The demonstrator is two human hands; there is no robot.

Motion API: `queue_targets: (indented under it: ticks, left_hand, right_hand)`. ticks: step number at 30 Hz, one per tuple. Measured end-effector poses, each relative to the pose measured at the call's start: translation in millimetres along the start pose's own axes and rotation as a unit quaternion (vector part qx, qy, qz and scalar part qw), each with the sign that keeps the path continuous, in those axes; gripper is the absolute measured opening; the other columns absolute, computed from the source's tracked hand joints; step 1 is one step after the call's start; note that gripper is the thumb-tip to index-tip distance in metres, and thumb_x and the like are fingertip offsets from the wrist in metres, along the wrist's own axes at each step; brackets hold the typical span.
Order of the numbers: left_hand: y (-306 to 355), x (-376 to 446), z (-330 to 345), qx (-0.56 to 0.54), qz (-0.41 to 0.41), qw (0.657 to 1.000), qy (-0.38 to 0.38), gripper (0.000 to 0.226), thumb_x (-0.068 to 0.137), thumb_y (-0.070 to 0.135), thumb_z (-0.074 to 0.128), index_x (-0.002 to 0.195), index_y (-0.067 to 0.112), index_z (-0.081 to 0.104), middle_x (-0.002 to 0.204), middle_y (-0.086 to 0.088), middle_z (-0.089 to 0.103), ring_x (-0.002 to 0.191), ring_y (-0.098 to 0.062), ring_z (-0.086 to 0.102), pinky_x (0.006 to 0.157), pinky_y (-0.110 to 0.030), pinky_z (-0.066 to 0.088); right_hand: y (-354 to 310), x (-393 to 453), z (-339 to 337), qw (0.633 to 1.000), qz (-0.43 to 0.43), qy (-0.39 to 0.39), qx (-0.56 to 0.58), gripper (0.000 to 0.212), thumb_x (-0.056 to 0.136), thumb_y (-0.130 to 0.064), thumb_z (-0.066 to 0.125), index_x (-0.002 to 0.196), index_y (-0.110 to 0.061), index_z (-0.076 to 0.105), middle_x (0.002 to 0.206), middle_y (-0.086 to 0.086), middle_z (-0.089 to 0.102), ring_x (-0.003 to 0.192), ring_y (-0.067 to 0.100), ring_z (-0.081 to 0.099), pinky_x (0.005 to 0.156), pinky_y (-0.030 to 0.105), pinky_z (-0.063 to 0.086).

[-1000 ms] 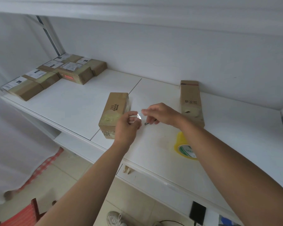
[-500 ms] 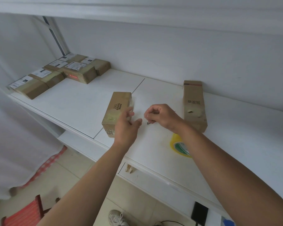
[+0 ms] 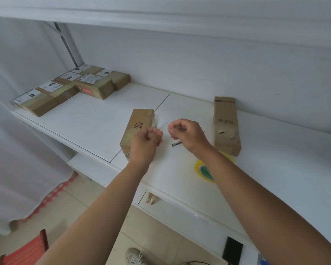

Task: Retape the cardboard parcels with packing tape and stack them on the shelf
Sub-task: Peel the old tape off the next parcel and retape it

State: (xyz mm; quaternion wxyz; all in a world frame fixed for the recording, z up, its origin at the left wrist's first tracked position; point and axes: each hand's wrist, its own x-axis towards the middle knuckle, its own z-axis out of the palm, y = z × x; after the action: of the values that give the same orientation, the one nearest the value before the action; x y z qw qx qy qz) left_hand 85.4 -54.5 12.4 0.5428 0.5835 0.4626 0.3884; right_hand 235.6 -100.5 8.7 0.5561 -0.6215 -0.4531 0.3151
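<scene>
A brown cardboard parcel (image 3: 137,129) printed "JNS BAHA" lies on the white shelf (image 3: 88,123) near its front edge. My left hand (image 3: 144,144) hovers over the parcel's near right corner with curled fingers, pinching what looks like a clear tape strip (image 3: 154,121) that hangs off the parcel's right side. To its right, my right hand (image 3: 187,134) grips a thin metal cutter (image 3: 176,144) just above the shelf. A second, taller parcel (image 3: 226,127) lies beyond my right wrist. My right forearm half hides a yellow tape roll (image 3: 202,167).
Several labelled parcels (image 3: 65,88) sit in a group at the shelf's far left, against the wall. An upper shelf board (image 3: 161,14) runs overhead. Below the shelf edge are a dark phone (image 3: 232,249), a shoe (image 3: 136,257) and a red stool (image 3: 25,251).
The clear tape stretched between my hands a second ago is now down by the parcel's side. Both hands have drawn slightly apart and curled tighter; the parcels have not moved.
</scene>
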Motion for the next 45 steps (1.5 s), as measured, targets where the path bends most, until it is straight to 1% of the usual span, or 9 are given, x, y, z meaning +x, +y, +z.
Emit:
queue_targets:
  ticks: [5, 7, 14, 21, 29, 31, 34, 39, 45]
  left_hand:
    - [3.8, -0.8, -5.0, 0.092, 0.083, 0.992, 0.009, 0.003, 0.094, 0.016, 0.065, 0.096, 0.013, 0.066, 0.076, 0.006, 0.063, 0.070, -0.003, 0.060, 0.070, -0.015, 0.046]
    - [3.5, -1.0, -9.5, 0.120, 0.101, 0.988, 0.014, 0.003, 0.094, 0.018, 0.066, 0.096, 0.016, 0.067, 0.079, 0.008, 0.063, 0.068, 0.005, 0.056, 0.064, -0.008, 0.040]
    - [6.9, 16.2, -36.6, 0.070, 0.087, 0.994, 0.022, 0.015, 0.088, 0.024, 0.072, 0.093, 0.036, 0.063, 0.079, 0.011, 0.066, 0.082, -0.016, 0.067, 0.081, -0.038, 0.055]
    - [10.2, 40.6, -73.4, 0.051, 0.110, 0.993, -0.001, 0.003, 0.091, 0.017, 0.071, 0.089, 0.019, 0.069, 0.077, 0.003, 0.072, 0.070, -0.007, 0.064, 0.079, -0.038, 0.055]
    - [8.8, 74.4, -112.8, 0.037, 0.018, 0.997, -0.065, 0.011, 0.091, 0.017, 0.070, 0.095, 0.022, 0.061, 0.068, 0.006, 0.070, 0.074, -0.016, 0.067, 0.084, -0.047, 0.056]
    - [4.7, 79.2, -116.2, 0.045, 0.000, 0.996, -0.080, 0.013, 0.092, 0.017, 0.069, 0.096, 0.021, 0.058, 0.071, 0.004, 0.071, 0.072, -0.016, 0.066, 0.084, -0.047, 0.056]
    - [-4.1, 83.3, -119.8, 0.077, -0.019, 0.992, -0.094, 0.018, 0.090, 0.018, 0.070, 0.097, 0.021, 0.053, 0.080, -0.002, 0.071, 0.072, -0.016, 0.064, 0.080, -0.044, 0.055]
    - [-15.6, 88.8, -121.9, 0.135, -0.031, 0.986, -0.096, 0.028, 0.086, 0.023, 0.074, 0.092, 0.024, 0.047, 0.086, -0.003, 0.069, 0.072, -0.015, 0.062, 0.059, -0.026, 0.041]
    - [-18.4, 95.6, -122.0, 0.223, -0.007, 0.968, -0.115, 0.029, 0.086, 0.017, 0.071, 0.085, 0.018, 0.042, 0.080, 0.002, 0.065, 0.065, -0.011, 0.053, 0.054, -0.023, 0.036]
  right_hand:
    - [-1.9, -3.1, 7.5, 0.999, 0.034, 0.010, 0.028, 0.034, 0.093, -0.015, 0.069, 0.125, -0.008, 0.061, 0.077, -0.002, 0.068, 0.071, 0.009, 0.064, 0.078, 0.035, 0.056]
    - [-5.1, -3.1, 10.7, 0.999, 0.033, 0.015, 0.030, 0.019, 0.092, -0.011, 0.068, 0.111, -0.008, 0.067, 0.078, 0.001, 0.069, 0.072, 0.012, 0.065, 0.079, 0.038, 0.057]
    - [-18.5, 1.7, 31.0, 0.999, -0.021, 0.032, 0.014, 0.005, 0.091, -0.006, 0.068, 0.091, -0.008, 0.072, 0.081, 0.005, 0.071, 0.076, 0.018, 0.068, 0.075, 0.031, 0.055]
    - [-31.6, 17.8, 69.4, 0.994, -0.065, 0.078, -0.027, 0.012, 0.089, -0.011, 0.073, 0.085, -0.022, 0.073, 0.095, -0.004, 0.069, 0.090, 0.001, 0.065, 0.080, 0.012, 0.047]
    - [-31.4, 31.1, 112.0, 0.994, 0.012, 0.088, -0.070, 0.017, 0.090, -0.012, 0.070, 0.083, -0.026, 0.073, 0.075, -0.015, 0.071, 0.076, 0.000, 0.066, 0.080, 0.027, 0.056]
    - [-25.9, 30.6, 118.4, 0.990, 0.041, 0.104, -0.082, 0.011, 0.089, -0.015, 0.070, 0.096, -0.023, 0.074, 0.080, -0.011, 0.071, 0.082, 0.009, 0.068, 0.087, 0.035, 0.057]
    - [-19.4, 26.7, 125.0, 0.983, 0.094, 0.110, -0.110, 0.045, 0.090, -0.021, 0.070, 0.133, -0.018, 0.059, 0.085, -0.002, 0.069, 0.088, 0.016, 0.068, 0.090, 0.035, 0.054]
    - [-13.4, 18.3, 134.1, 0.974, 0.140, 0.115, -0.135, 0.031, 0.091, -0.020, 0.066, 0.117, -0.028, 0.051, 0.090, 0.003, 0.066, 0.086, 0.017, 0.065, 0.077, 0.033, 0.051]
    - [-11.6, 12.9, 141.7, 0.958, 0.098, 0.125, -0.239, 0.021, 0.094, -0.014, 0.057, 0.089, -0.014, 0.036, 0.071, -0.005, 0.047, 0.057, 0.013, 0.044, 0.048, 0.020, 0.035]
